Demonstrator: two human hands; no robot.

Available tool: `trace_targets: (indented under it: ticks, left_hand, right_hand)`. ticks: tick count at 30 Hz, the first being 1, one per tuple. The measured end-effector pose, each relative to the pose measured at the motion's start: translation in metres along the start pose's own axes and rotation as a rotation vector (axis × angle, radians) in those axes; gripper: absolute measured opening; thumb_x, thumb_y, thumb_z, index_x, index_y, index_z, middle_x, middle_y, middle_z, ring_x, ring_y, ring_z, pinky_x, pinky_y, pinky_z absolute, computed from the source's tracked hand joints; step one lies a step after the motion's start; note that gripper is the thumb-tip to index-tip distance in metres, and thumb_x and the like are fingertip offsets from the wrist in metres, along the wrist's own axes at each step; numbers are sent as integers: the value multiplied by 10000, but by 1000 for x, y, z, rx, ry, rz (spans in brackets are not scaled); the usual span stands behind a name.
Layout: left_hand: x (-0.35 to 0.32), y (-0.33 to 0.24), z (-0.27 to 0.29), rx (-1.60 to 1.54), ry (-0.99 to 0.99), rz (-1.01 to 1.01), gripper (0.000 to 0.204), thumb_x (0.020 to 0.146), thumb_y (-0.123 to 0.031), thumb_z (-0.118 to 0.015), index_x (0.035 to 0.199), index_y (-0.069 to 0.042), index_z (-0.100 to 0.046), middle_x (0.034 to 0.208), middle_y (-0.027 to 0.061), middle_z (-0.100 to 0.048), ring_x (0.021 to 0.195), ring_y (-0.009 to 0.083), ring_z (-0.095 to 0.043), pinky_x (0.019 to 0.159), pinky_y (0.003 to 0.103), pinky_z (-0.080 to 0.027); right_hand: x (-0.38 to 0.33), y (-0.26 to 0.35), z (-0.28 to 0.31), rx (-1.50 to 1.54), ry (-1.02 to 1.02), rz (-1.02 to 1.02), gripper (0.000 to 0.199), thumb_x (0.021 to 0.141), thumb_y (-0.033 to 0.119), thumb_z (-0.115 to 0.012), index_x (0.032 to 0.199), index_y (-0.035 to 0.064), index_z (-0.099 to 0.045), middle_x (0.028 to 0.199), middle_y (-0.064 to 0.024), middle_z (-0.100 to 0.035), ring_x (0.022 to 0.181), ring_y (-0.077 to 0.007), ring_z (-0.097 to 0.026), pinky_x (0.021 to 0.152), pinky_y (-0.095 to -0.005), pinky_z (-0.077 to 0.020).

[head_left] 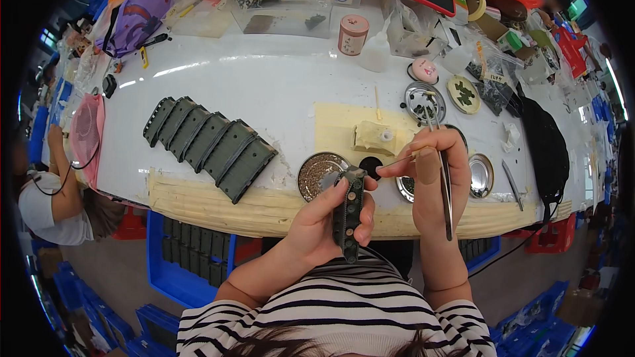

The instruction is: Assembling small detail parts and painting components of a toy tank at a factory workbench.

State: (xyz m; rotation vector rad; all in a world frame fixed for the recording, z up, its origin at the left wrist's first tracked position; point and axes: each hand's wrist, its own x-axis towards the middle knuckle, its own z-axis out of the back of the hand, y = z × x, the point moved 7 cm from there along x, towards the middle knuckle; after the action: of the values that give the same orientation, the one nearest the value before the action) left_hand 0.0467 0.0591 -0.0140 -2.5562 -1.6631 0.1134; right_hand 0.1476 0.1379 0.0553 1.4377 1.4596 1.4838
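Note:
My left hand (pixel 311 225) is closed around a dark green model part (pixel 348 215), long and narrow with a row of small round wheels, held upright over the table's near edge. My right hand (pixel 433 175) is just right of it. Metal tweezers (pixel 448 201) lie in that hand, tips pointing away from me. The same hand pinches a thin needle-like rod (pixel 397 161) that points left toward the part, with its tip apart from it. Behind the hands sit a tape-covered block (pixel 374 137) and a small round black cup (pixel 370 164).
Several green ribbed parts (pixel 208 145) stand in a row at left. Metal dishes (pixel 302 182) of small bits surround the hands, with a cream lid (pixel 456 104) farther right. A pink can (pixel 352 34) and squeeze bottle (pixel 377 56) stand behind. A blue crate (pixel 159 264) sits below the table.

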Motion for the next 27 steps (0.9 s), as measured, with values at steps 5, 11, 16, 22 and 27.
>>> trace_targets:
  ticks: [5,11,16,22,27]
  left_hand:
    - [-3,-10,-6,185,-183,-52,590,1036,-446,-235,1461,-42,-304,1060,174,-601,910,263,-635,857,448,-513]
    - [-11,-31,-16,671,-236,-154,543,1028,-337,-390,1447,1,-321,1145,154,-587,984,220,-627,914,380,-504]
    - [-21,-47,-16,940,-264,-310,383,970,-137,-559,1313,9,-468,1156,85,-594,1027,131,-583,890,259,-466]
    - [-24,-58,-32,1406,-350,-440,298,864,-78,-693,1119,35,-588,975,87,-666,884,132,-636,779,262,-509]
    - [-23,-55,-34,1528,-357,-490,289,825,-94,-737,1051,36,-612,883,92,-679,800,140,-656,708,264,-526]
  right_hand:
    - [17,12,17,-647,-86,300,60,883,25,-636,897,6,-581,800,-71,-571,686,-138,-571,640,-264,-474]
    - [20,5,4,-1027,-51,508,160,735,26,-746,836,46,-624,747,-64,-550,718,-260,-510,630,-345,-417]
    - [18,9,3,-1050,-39,535,156,740,33,-752,847,42,-639,753,-75,-564,730,-255,-525,634,-333,-428]
    - [-4,35,0,-463,18,396,103,851,11,-659,938,15,-604,856,-87,-593,792,-178,-536,701,-280,-437]
    - [-8,11,-13,-244,161,143,80,897,-11,-597,943,20,-539,848,-74,-531,729,-139,-458,721,-258,-442]
